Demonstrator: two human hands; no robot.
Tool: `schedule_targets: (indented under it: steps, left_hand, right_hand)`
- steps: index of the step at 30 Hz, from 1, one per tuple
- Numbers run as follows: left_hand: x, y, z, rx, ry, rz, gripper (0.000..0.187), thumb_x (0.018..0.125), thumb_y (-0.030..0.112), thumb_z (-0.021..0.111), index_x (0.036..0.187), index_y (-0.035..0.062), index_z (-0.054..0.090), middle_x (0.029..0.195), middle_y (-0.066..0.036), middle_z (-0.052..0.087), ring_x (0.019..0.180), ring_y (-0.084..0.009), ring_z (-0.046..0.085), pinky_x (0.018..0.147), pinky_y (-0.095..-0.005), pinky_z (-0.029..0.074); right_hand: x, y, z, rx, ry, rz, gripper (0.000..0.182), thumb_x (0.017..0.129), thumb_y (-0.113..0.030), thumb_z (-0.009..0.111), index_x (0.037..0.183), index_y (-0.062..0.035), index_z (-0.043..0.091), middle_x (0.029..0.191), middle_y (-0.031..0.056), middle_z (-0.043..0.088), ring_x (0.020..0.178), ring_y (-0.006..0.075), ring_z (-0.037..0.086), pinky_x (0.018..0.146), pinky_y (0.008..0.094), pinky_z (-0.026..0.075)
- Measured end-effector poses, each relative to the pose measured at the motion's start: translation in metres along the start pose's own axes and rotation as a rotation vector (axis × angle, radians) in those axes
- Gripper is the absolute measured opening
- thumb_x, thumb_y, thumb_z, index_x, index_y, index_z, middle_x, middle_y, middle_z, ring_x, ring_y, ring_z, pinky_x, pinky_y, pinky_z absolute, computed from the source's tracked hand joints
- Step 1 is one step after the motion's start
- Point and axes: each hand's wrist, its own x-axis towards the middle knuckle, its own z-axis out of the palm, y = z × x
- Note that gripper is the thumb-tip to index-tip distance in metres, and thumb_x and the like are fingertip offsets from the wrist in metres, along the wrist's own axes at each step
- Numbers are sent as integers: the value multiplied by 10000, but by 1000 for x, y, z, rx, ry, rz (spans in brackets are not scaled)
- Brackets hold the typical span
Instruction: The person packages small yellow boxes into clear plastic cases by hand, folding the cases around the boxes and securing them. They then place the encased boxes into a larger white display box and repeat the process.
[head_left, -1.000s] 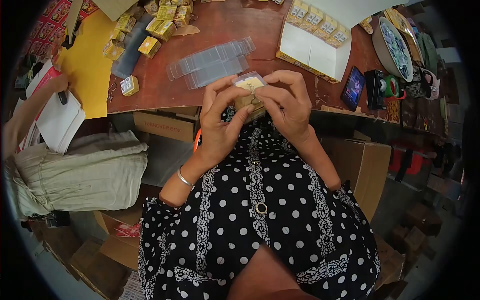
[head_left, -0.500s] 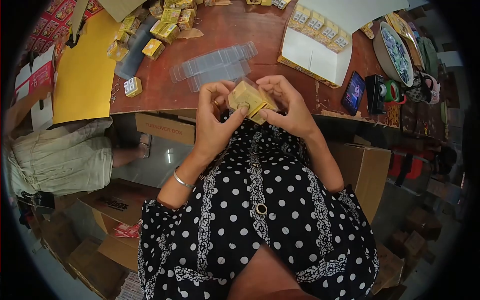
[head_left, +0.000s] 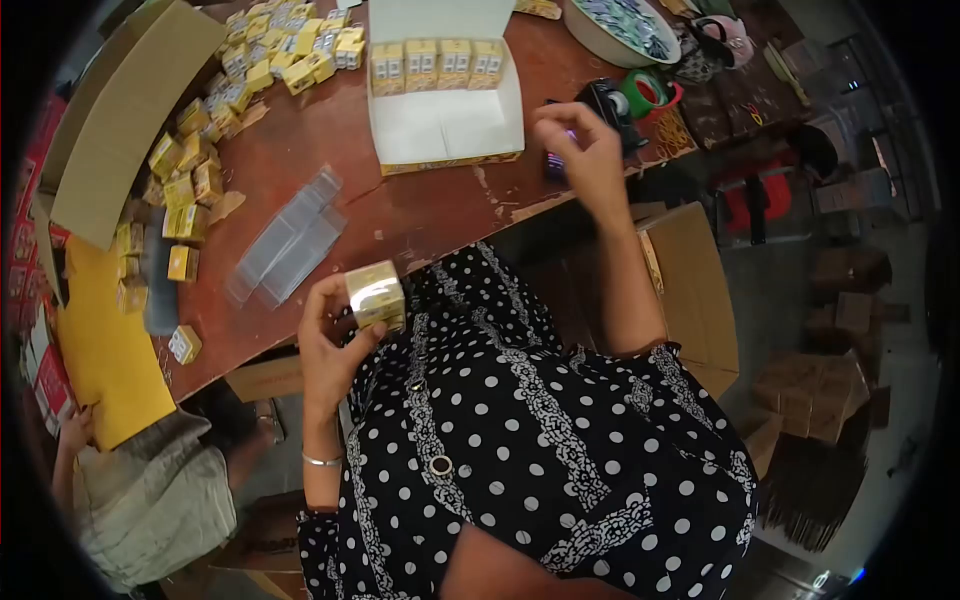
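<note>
Box (head_left: 376, 290), yellow and glossy, is pinched by the left grip (head_left: 327, 342) near the counter (head_left: 430, 205), best held lightly, walls uncrushed; right grip (head_left: 594, 160), fingers bent near green roll (head_left: 632, 96), contents cannot be told.

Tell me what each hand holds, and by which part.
The left hand holds a small box by its left side and lower edge. Whether the right hand holds anything cannot be told.

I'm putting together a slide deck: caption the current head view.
Left hand holding a yellow box, right hand near an open carton.
</note>
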Motion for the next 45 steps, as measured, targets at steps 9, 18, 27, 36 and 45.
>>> schedule_targets:
  steps: [9, 18, 27, 36, 45]
  left_hand:
    - [-2, -22, -7, -58, -49, -21, 593, 796, 52, 857, 1266, 28, 496, 1167, -48, 638, 1111, -149, 616, 983, -307, 505]
    - [-2, -24, -7, -75, -41, -41, 591, 796, 68, 860, 1263, 27, 500, 1180, -59, 642, 1112, -152, 620, 995, -308, 493]
    - [-5, -28, -10, -61, -44, -17, 588, 800, 71, 860, 1264, 27, 501, 1169, -56, 646, 1112, -147, 619, 991, -306, 492]
    - [-3, -25, -5, -66, -69, -39, 587, 803, 52, 850, 1272, 28, 499, 1172, -52, 644, 1115, -146, 618, 993, -301, 491]
    - [-1, -22, -1, -135, -58, 3, 539, 797, -45, 788, 1252, 37, 512, 1198, -49, 646, 1132, -148, 622, 988, -318, 518]
  right_hand:
    - [68, 158, -219, -581, 267, 406, 219, 959, -266, 698, 959, -50, 734, 764, 6, 668, 637, 81, 587, 582, 259, 462]
    - [80, 167, -216, -345, -17, 654, 202, 982, -289, 667, 1026, -97, 711, 896, -26, 675, 683, 96, 607, 642, 291, 527]
    - [63, 168, -207, -8, 77, 597, 138, 996, -201, 651, 1019, -71, 688, 963, -3, 678, 787, 122, 654, 739, 324, 603]
    - [23, 203, -202, 305, 238, 406, 140, 977, -139, 678, 978, 1, 671, 1048, 81, 677, 949, 180, 681, 863, 357, 617]
    - [15, 225, -203, -351, 305, -8, 165, 944, -85, 679, 833, 34, 649, 902, 85, 718, 983, 167, 694, 832, 307, 538]
